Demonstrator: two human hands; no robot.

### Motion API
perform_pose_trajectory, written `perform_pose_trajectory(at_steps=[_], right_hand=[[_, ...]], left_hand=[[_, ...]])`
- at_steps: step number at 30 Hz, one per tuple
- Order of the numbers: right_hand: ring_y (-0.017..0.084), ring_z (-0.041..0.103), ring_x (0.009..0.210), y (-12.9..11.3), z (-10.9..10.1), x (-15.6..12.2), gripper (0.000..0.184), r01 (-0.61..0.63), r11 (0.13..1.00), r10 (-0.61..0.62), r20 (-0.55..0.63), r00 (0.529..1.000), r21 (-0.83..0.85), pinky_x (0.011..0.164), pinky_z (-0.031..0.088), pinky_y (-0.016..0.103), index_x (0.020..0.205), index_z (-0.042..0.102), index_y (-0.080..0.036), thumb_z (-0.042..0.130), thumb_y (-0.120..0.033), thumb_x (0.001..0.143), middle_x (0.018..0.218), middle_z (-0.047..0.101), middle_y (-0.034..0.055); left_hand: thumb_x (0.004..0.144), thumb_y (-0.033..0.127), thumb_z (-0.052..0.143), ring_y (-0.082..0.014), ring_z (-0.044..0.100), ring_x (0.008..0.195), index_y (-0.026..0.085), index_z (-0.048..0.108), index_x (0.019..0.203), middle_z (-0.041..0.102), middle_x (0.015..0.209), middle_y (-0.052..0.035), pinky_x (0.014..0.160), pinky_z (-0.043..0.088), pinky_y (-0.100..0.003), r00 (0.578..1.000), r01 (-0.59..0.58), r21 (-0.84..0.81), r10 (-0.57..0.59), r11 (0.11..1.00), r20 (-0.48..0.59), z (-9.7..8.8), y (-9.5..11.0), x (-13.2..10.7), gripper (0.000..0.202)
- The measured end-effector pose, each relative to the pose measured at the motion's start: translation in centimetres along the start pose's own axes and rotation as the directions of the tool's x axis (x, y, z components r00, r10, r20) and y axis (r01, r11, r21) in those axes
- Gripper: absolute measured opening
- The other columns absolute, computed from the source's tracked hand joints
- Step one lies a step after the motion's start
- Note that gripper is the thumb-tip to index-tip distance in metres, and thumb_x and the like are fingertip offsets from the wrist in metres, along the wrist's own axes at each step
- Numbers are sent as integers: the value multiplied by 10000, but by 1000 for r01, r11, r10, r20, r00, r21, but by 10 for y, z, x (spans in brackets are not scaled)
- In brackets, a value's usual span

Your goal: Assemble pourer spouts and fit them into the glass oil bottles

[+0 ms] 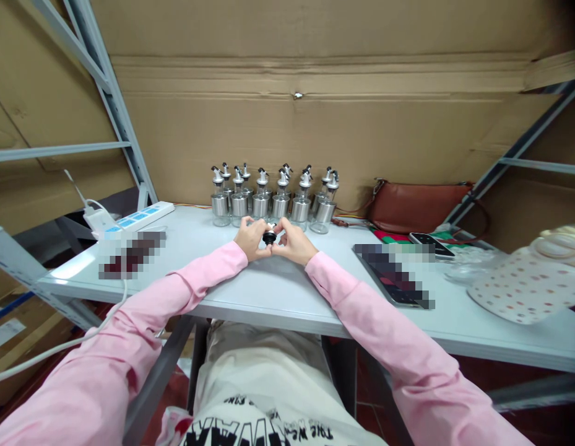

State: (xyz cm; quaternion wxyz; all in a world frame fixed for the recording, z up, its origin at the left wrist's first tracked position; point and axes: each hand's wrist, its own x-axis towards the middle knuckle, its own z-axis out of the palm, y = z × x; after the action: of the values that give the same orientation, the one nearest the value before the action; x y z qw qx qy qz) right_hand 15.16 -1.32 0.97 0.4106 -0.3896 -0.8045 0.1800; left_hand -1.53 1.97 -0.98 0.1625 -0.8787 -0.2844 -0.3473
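Between my left hand (251,238) and my right hand (291,240) is a small pourer spout (269,238). Its black ribbed stopper end points toward me, and the fingers of both hands close on it from either side. My thumbs meet just below it, over the tabletop, and the far part of the spout is mostly covered by fingers. Behind my hands stand several oil bottles (260,206) of glass with brushed steel sleeves, each topped with a silver and black pourer. They are upright in a close group.
A white power strip (145,217) with a cable lies at the left of the table (250,297). To the right are a dark tablet or phone (384,275), another phone (431,243), a brown handbag (412,207) and a dotted pouch (523,285). Cardboard (315,136) stands behind.
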Motion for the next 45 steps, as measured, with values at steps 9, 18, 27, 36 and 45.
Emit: perform_pose_trajectory(at_steps=[9,18,27,36,45], right_hand=[[68,495,470,-1,-6,-1,275,34,997,-32,21,999,-65,500,375,203,828,435,-191,576,-232,595,821,598,-2],[77,504,493,3,-5,-1,311,35,994,-33,16,999,-100,512,381,211,854,431,-195,592,-250,594,836,596,-3],[79,480,485,2,-4,-1,309,18,996,-17,15,1000,-93,495,359,202,842,418,-199,586,-231,585,768,582,-11],[50,452,414,-4,-3,-1,277,-20,1000,20,-32,999,-8,440,336,192,771,380,-193,572,-236,575,764,567,-11],[95,587,488,-5,-4,1,290,-55,982,77,-115,990,179,515,450,233,836,387,-198,571,-240,616,904,605,31]], left_hand=[[638,321,461,-187,554,716,162,426,919,574,824,-40,831,288,-415,999,19,15,-19,1000,26,2,0,0,325],[663,291,457,-205,549,780,147,417,951,575,856,-62,805,289,-406,999,5,12,-6,1000,44,4,-2,-1,324],[679,272,468,-233,546,836,150,422,959,577,890,-91,783,281,-402,996,29,9,-29,1000,85,7,-2,0,310],[712,274,441,-200,545,793,142,418,980,581,906,-83,787,279,-374,999,19,-24,-18,1000,43,6,-2,0,300],[777,367,386,-159,535,720,146,398,1032,578,861,-41,828,260,-370,991,129,-89,-130,988,-14,0,-1,-1,338]])
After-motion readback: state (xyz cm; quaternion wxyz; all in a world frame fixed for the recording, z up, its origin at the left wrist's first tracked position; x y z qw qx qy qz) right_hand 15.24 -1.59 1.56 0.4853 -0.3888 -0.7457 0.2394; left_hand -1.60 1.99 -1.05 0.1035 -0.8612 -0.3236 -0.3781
